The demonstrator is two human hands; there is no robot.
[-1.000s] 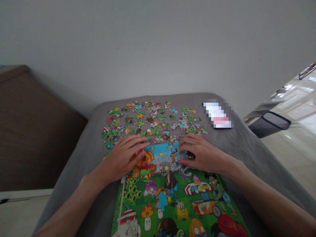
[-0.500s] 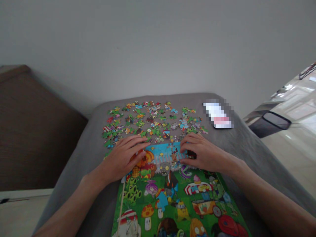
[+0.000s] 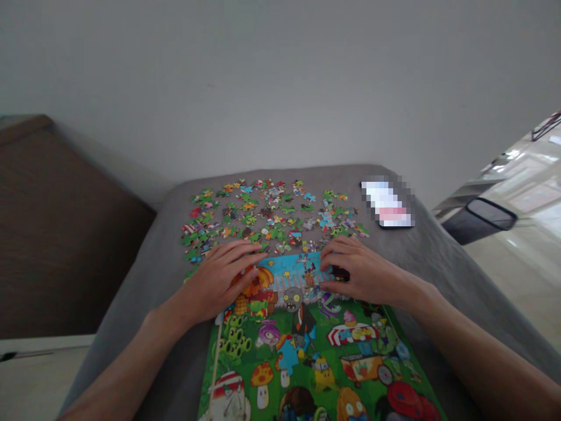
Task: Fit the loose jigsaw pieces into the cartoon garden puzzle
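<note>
A jigsaw puzzle board (image 3: 302,339) with a bright cartoon picture lies in front of me, its far edge a blue strip of sky. My left hand (image 3: 228,275) rests over the board's far left corner, fingers stretched out beside the orange pumpkin. On the far right part, my right hand (image 3: 350,266) touches the board with bent fingers, thumb and fingertips apart. Neither hand shows a piece in its grasp. A light blue puzzle piece (image 3: 288,355) appears to lie on the picture near the middle. Many loose puzzle pieces (image 3: 272,221) spread beyond the hands.
A phone (image 3: 388,204) with a lit, blurred screen lies at the far right of the grey cloth-covered surface (image 3: 153,263). A pale wall (image 3: 280,88) stands behind it. Brown furniture (image 3: 65,234) is at the left, and a shiny tiled floor (image 3: 517,275) at the right.
</note>
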